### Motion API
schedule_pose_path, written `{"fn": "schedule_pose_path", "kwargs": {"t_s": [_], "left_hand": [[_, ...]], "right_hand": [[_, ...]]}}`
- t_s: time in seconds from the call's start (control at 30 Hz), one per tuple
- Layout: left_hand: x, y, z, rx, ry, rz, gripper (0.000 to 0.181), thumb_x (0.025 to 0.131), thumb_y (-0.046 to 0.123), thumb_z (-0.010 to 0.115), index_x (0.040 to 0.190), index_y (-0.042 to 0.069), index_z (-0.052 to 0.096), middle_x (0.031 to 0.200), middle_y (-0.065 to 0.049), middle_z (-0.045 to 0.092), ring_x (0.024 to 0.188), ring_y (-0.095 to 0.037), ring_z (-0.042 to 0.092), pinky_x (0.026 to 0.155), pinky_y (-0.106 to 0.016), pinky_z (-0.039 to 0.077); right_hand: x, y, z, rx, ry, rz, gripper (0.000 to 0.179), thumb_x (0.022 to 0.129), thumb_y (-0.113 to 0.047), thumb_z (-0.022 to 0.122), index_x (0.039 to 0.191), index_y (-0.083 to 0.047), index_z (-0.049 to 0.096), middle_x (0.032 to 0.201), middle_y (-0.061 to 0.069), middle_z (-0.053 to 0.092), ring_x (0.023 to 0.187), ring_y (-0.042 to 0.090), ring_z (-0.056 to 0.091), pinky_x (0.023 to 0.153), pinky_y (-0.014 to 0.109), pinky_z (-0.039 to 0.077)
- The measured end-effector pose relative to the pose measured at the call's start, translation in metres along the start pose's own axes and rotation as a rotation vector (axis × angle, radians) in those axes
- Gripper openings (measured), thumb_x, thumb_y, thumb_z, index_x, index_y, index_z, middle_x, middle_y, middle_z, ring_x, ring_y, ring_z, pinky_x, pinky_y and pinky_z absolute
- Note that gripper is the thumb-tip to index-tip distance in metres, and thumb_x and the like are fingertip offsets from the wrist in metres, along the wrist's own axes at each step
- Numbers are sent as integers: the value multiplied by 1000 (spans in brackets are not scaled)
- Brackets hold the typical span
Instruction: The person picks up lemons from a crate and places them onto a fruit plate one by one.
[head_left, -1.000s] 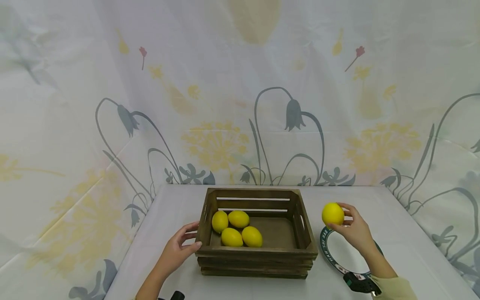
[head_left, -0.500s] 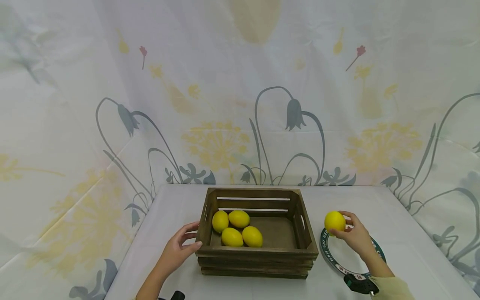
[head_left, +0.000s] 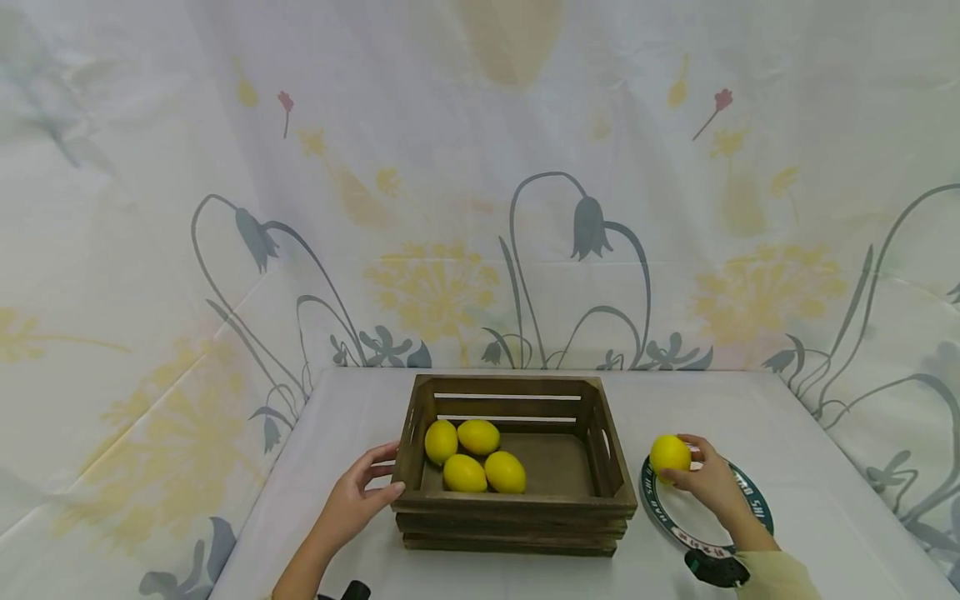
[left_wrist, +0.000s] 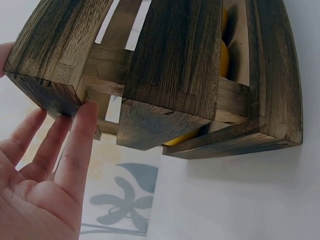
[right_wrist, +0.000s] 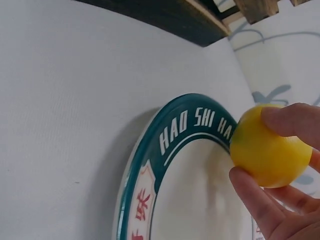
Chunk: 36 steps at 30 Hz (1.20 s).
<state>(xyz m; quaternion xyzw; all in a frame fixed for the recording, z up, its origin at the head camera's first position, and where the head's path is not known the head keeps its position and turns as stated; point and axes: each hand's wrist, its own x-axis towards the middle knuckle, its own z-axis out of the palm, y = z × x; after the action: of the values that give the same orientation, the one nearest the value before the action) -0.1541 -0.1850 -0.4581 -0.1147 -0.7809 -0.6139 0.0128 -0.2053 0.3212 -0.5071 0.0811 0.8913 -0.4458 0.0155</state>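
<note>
A slatted wooden crate [head_left: 513,500] stands mid-table with several lemons [head_left: 465,473] lying in its left half. At the crate's left end my left hand [head_left: 355,497] grips the top front corner; the left wrist view shows its fingers [left_wrist: 80,145] against the ends of the wooden slats [left_wrist: 170,60]. On the right, my right hand [head_left: 712,479] holds another lemon [head_left: 670,456] between thumb and fingers, above the far left rim of a plate [head_left: 660,521]. This plate is white with a green lettered rim, also seen in the right wrist view.
The white tabletop [head_left: 360,417] meets a flower-printed cloth backdrop [head_left: 450,317] at its far edge. A black device [head_left: 716,568] sits at the right wrist, and a black object [head_left: 356,591] shows near the left wrist.
My right hand has come down and slightly nearer with its lemon, toward the plate. My left hand, the crate and the lemons inside have stayed put.
</note>
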Motion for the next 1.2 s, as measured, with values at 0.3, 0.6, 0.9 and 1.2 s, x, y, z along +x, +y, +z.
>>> {"fn": "schedule_pose_path", "kwargs": {"t_s": [0.3, 0.6, 0.9, 1.2], "left_hand": [[0, -2, -1, 4, -6, -4, 50, 84, 7, 67, 131, 3, 49, 131, -15, 48, 108, -25, 52, 81, -26, 50], [-1, -1, 0, -3, 8, 12, 49, 84, 7, 67, 130, 2, 49, 130, -16, 49, 107, -26, 52, 80, -27, 50], [0, -2, 0, -4, 13, 13, 49, 84, 6, 67, 130, 2, 50, 129, -16, 49, 107, -27, 52, 80, -27, 50], [-1, -1, 0, -12, 3, 4, 49, 85, 6, 67, 130, 3, 50, 130, -16, 49, 109, -28, 51, 81, -26, 50]], "right_hand": [[1, 3, 3, 31, -18, 43, 80, 76, -22, 77, 135, 5, 29, 114, 33, 38, 83, 34, 54, 69, 34, 54], [2, 5, -5, -5, -52, 43, 80, 80, -24, 73, 135, 9, 25, 123, 41, 32, 96, 46, 51, 74, 37, 54], [-3, 3, -18, -16, -36, 31, 83, 79, -29, 73, 136, 9, 25, 127, 41, 32, 109, 52, 44, 83, 50, 47], [-8, -1, -31, -76, 31, 22, 79, 82, -31, 70, 136, 8, 27, 125, 38, 35, 108, 48, 43, 87, 53, 43]]}}
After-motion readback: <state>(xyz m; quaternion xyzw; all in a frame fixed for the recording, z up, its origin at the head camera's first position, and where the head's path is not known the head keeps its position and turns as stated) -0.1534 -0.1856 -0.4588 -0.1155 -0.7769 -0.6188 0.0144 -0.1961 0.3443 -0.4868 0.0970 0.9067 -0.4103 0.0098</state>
